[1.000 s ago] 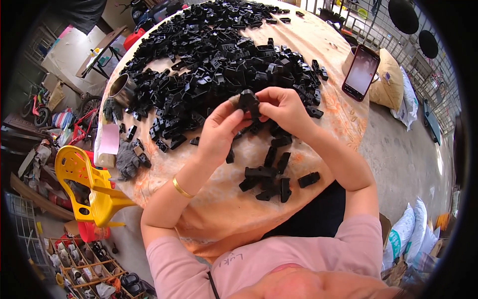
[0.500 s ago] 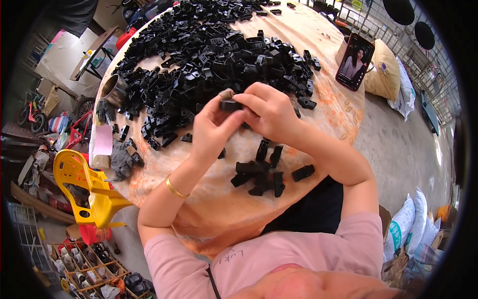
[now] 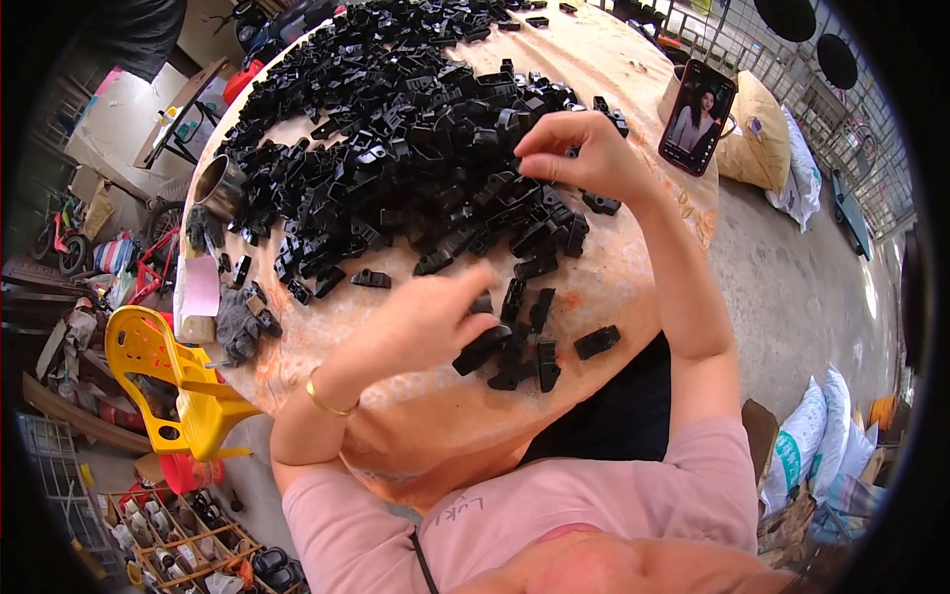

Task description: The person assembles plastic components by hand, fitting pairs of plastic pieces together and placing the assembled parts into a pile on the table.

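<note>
A large heap of small black plastic parts (image 3: 396, 148) covers much of the round table. My right hand (image 3: 584, 156) is at the heap's right side, thumb and forefinger curled close together; anything between the tips is lost against the black parts. Nearer me, my left hand (image 3: 421, 322) is slightly blurred, with forefinger and thumb apart. Its fingertips are beside a small separate group of black parts (image 3: 510, 361), and one part (image 3: 482, 346) lies just under the thumb. A gold bangle (image 3: 327, 398) circles my left wrist.
An orange-patterned cloth (image 3: 435, 416) covers the table. A phone (image 3: 698, 119) leans against a mug at the right. A metal cup (image 3: 220, 186), a pink paper (image 3: 202, 285) and a grey glove (image 3: 237, 327) line the left edge. Beside it stands a yellow chair (image 3: 168, 381).
My hands, together over the heap's near edge around a dark part before, have separated. The left has moved down to the small group; the right has moved up and right over the heap.
</note>
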A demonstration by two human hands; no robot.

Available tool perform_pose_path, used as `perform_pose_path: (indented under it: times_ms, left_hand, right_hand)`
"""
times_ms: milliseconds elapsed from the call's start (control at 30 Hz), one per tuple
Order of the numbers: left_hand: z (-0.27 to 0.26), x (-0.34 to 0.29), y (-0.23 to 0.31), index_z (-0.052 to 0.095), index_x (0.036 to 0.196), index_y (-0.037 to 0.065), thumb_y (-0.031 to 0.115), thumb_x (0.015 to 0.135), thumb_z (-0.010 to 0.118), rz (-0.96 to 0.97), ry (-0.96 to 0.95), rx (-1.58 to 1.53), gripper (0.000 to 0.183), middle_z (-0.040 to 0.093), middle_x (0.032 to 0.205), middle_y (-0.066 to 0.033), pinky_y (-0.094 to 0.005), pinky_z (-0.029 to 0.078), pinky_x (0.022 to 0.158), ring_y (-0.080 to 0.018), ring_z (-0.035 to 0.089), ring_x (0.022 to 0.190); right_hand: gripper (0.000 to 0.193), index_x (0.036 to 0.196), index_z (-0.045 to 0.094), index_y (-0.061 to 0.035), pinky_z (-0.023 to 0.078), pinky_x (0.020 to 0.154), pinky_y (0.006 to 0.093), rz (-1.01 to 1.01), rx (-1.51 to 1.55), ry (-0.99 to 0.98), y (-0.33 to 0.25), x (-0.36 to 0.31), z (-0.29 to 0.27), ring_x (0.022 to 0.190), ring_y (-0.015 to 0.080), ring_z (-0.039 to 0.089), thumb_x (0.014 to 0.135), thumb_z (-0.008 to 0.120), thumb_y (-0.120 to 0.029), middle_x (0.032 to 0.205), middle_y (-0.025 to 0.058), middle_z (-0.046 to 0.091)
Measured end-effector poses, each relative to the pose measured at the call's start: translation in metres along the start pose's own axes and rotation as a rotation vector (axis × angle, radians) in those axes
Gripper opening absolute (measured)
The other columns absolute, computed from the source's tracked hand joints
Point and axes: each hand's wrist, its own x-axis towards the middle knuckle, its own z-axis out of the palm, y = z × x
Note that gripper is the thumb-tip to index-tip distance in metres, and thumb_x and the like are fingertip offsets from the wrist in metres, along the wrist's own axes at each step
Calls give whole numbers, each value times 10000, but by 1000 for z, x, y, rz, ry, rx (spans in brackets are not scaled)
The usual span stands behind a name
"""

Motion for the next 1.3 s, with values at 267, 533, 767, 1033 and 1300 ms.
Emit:
perform_pose_path:
  times_ms: [267,533,767,1033,1300]
  left_hand:
    - [11,28,-21,593,814,29,224,772,654,134,480,212,209,541,831,-116,-376,426,723,-301,509,794]
    - [12,63,-14,578,888,31,220,693,723,102,526,358,308,535,839,-97,-355,448,747,-283,524,819]
    - [23,64,-25,571,886,11,118,702,719,152,530,186,259,561,842,-101,-321,474,690,-237,548,819]
    - [7,47,-39,576,934,-16,16,748,683,-11,555,-721,217,553,832,-20,-240,469,669,-101,547,746]
    - [9,47,-47,549,1107,-6,7,806,615,-47,611,-1188,309,535,905,-6,-220,439,763,-74,509,825]
  right_hand:
    - [331,1018,621,-76,478,776,359,-143,-622,-114,16,-1,29,889,287,573,689,654,-81,931,96,622]
    - [231,997,629,-87,494,730,380,-120,-516,153,22,6,25,812,306,610,774,576,-118,859,129,640]
    - [207,1060,605,-49,456,573,249,-94,-290,250,4,6,37,601,110,547,909,525,-167,674,96,596]
    - [291,1182,577,-80,434,615,195,-66,97,201,-12,-3,60,707,59,499,935,457,-178,821,12,514]
    - [367,1144,567,-28,492,736,229,-16,188,257,-15,-6,74,856,104,575,785,643,-31,940,51,583]
